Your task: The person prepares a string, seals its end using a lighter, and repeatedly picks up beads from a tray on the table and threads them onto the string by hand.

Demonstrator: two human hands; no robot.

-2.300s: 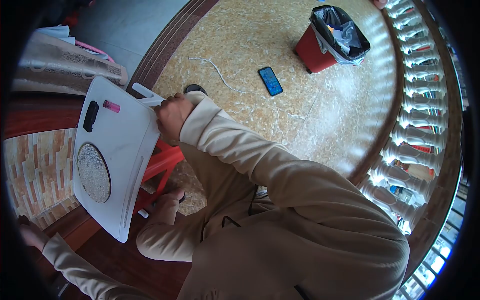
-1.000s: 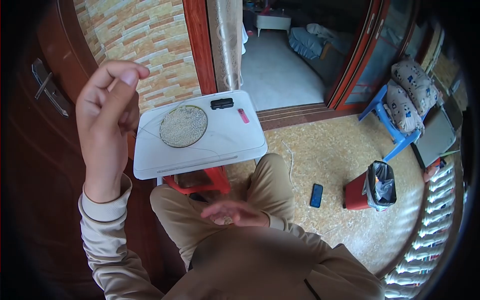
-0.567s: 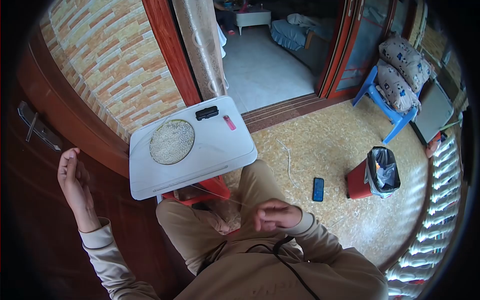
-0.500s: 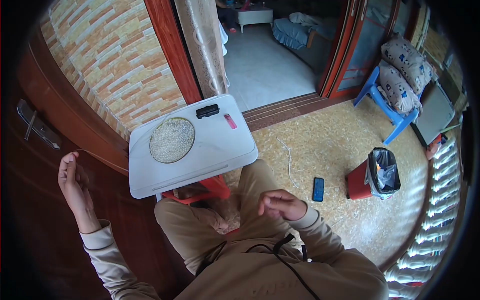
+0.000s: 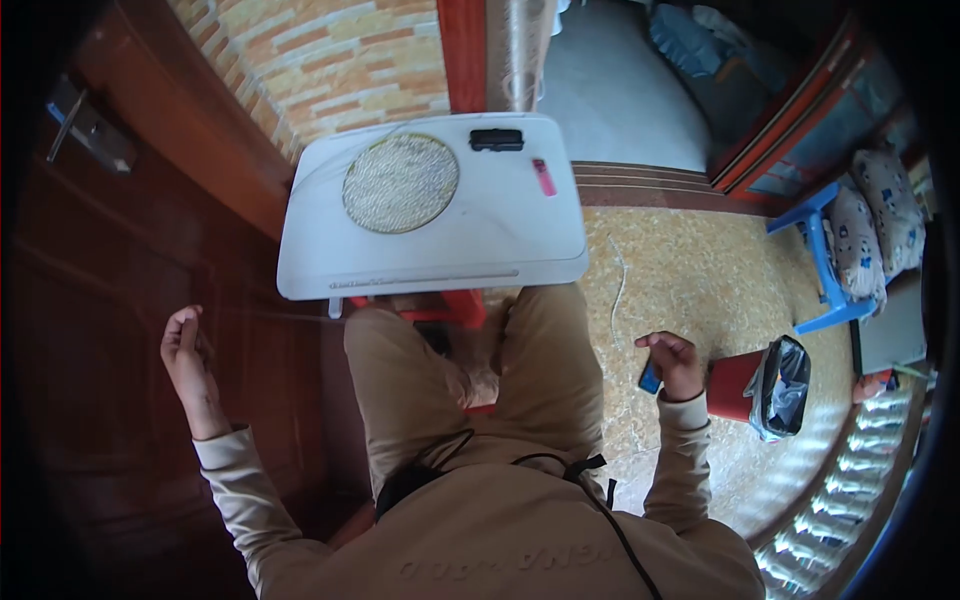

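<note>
My left hand [image 5: 190, 365] is raised in front of the dark red door, its thumb and index finger pinched on what looks like a thin thread. That faint line runs right, below the white table [image 5: 430, 265]. Out to the right, my right hand [image 5: 672, 362] is closed in a pinch, partly over the phone [image 5: 650, 376] on the floor; what it pinches is too small to make out. On the table lie a round tray of pale beads [image 5: 401, 184], a black case [image 5: 496, 139] and a pink item [image 5: 544, 178].
A red bin [image 5: 733, 385] with a black liner stands beyond my right hand. A white cord [image 5: 622, 278] lies on the floor. Farther right is a blue chair [image 5: 820, 262] with cushions. The door handle [image 5: 92, 130] is at the upper left. A white balustrade [image 5: 840, 490] curves along the right.
My right hand has moved right, away from my lap, and the hands are wider apart. The view has shifted, with the table now higher and further right. Earlier, my right hand held the table's edge.
</note>
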